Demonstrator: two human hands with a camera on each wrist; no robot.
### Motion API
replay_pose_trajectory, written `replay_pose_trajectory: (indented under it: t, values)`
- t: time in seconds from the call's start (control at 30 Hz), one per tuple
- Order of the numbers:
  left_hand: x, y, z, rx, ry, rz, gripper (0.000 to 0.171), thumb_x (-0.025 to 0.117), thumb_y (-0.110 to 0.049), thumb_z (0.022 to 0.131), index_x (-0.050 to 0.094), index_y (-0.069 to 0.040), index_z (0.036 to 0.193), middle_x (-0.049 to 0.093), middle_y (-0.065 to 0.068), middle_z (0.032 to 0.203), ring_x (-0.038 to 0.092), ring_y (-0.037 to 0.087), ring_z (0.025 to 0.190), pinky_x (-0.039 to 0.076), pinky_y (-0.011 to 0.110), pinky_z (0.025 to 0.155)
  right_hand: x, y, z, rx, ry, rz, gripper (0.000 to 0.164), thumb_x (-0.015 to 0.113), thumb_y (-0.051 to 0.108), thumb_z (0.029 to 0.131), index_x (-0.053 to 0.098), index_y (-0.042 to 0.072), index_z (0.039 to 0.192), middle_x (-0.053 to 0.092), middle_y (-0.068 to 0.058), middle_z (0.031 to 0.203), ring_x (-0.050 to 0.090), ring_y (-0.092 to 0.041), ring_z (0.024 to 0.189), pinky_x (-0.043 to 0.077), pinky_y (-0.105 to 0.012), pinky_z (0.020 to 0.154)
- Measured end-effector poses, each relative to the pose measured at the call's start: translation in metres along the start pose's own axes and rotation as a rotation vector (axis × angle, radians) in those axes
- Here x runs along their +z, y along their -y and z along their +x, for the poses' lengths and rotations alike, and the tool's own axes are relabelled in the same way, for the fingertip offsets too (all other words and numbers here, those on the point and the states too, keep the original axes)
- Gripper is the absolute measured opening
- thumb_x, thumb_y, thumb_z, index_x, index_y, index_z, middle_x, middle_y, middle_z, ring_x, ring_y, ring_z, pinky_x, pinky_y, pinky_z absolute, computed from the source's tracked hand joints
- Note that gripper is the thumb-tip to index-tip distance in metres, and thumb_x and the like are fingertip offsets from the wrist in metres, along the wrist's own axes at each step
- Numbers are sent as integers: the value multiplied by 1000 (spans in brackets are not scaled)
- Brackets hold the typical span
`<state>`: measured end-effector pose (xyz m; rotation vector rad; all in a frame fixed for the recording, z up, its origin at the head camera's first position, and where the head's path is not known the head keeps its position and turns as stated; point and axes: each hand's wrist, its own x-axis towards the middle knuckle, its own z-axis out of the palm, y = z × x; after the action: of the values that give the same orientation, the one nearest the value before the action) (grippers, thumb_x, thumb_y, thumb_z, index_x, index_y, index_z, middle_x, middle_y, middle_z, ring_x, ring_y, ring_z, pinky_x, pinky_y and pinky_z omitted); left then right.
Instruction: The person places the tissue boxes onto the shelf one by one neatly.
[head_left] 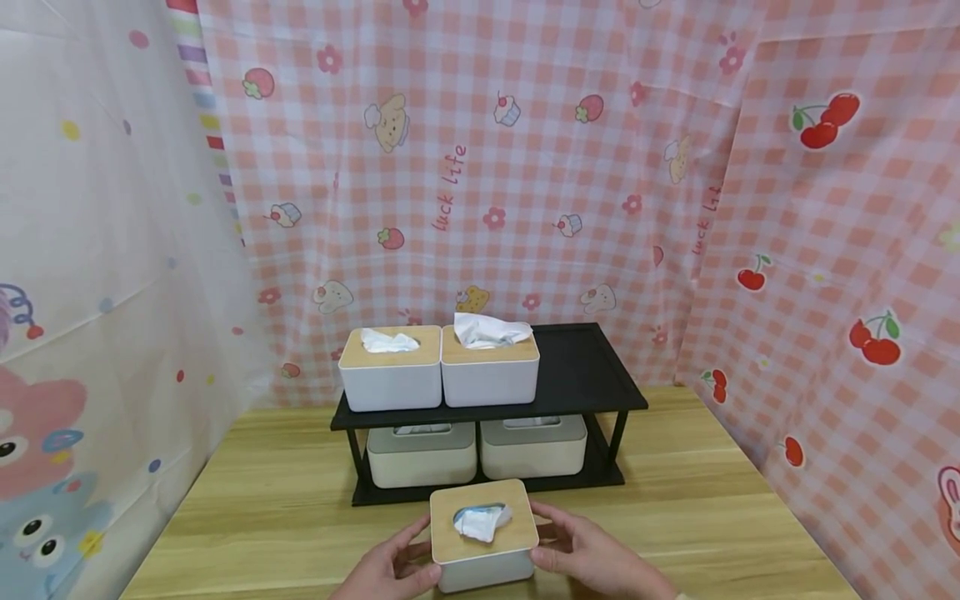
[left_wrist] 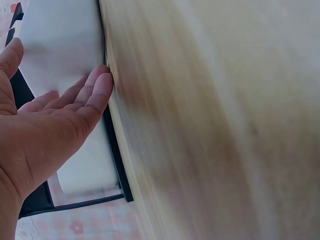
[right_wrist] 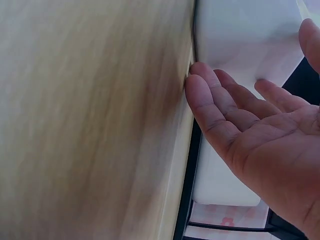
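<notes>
A white tissue box (head_left: 486, 571) with a wooden lid and a tissue poking from its oval slot stands in front of the black rack, turned slightly. My left hand (head_left: 393, 562) holds its left side, thumb near the front corner and fingers along the side. Opposite it, my right hand (head_left: 581, 554) grips the right side with the thumb by the front corner. In the left wrist view the fingers (left_wrist: 95, 95) are lightly bent against the box's white wall (left_wrist: 62, 37). Similar contact shows in the right wrist view, with fingertips (right_wrist: 199, 90) low at the white wall (right_wrist: 240, 35).
Two matching wooden-lidded boxes (head_left: 393, 387) (head_left: 491, 383) sit side by side on the left of the black rack's top (head_left: 581, 358). Two cream boxes with grey lids (head_left: 422, 465) (head_left: 534, 460) fill its lower shelf. Patterned curtains (head_left: 487, 167) surround the wooden table (head_left: 247, 500).
</notes>
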<state>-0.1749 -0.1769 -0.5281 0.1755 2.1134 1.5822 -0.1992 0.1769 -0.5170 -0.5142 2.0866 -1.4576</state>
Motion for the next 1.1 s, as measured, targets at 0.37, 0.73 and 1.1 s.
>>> replay_pose_trajectory:
  t: [0.37,0.73,1.1]
  values:
    - [4,-1,1,27,1,6,96,73,-40,103,18,7,167,63,37,141,67,46,130,60,50,102,3,4,-1,-58,1,-96,76,63,34,109,27,2,168,56,-25,155,61,-38,138,52,-54,113]
    - [-1,34,25,47,-26,48,98,70,-55,101,23,-2,169,77,14,125,74,18,113,63,36,95,4,2,-1,13,6,66,81,61,36,110,21,0,169,61,-27,146,66,-30,124,61,-51,101]
    - [18,3,1,-15,-103,-87,98,73,-50,100,20,-4,169,71,21,126,75,22,104,63,36,85,6,-4,-2,27,-17,221,85,63,36,109,17,-2,169,60,-27,145,70,-29,113,64,-47,95]
